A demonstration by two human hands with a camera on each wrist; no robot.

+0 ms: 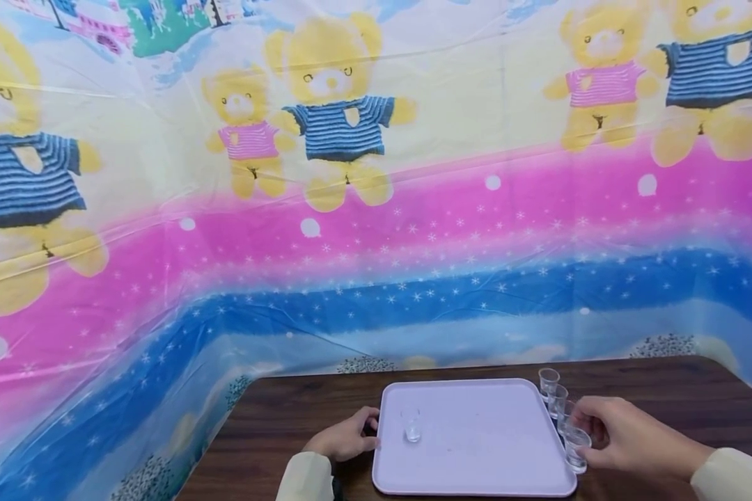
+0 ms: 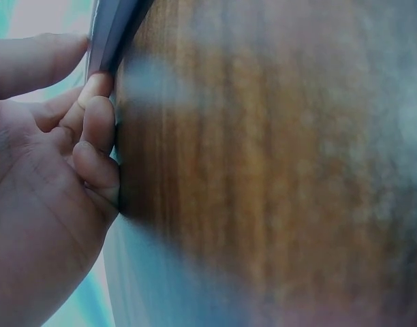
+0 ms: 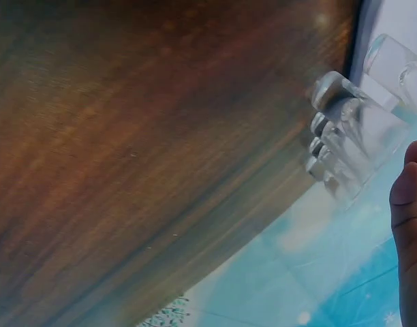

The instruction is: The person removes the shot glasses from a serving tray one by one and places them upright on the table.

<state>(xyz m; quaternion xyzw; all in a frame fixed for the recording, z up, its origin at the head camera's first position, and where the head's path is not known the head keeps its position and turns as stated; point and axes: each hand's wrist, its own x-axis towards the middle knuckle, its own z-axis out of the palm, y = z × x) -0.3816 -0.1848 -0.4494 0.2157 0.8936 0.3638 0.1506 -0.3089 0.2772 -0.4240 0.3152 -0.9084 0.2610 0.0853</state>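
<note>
A pale lilac rectangular tray [image 1: 476, 445] lies on the dark wooden table. My left hand [image 1: 346, 437] grips its left edge; in the left wrist view, the thumb [image 2: 38, 65] and curled fingers meet at the tray's rim [image 2: 116, 30]. One small clear shot glass [image 1: 412, 426] stands on the tray's left part. At the tray's right edge my right hand [image 1: 629, 435] pinches another shot glass [image 1: 577, 451] between thumb and fingers. Further shot glasses [image 1: 558, 401] stand in a row beyond it along that edge. In the right wrist view the fingertips [image 3: 406, 184] show, while their contact is out of frame.
The brown wood-grain table [image 1: 276, 424] has rounded far corners. Behind it hangs a cloth [image 1: 451, 229] printed with teddy bears and pink and blue bands, reaching down past the table's far edge. Cream sleeves [image 1: 303, 476] cover both forearms.
</note>
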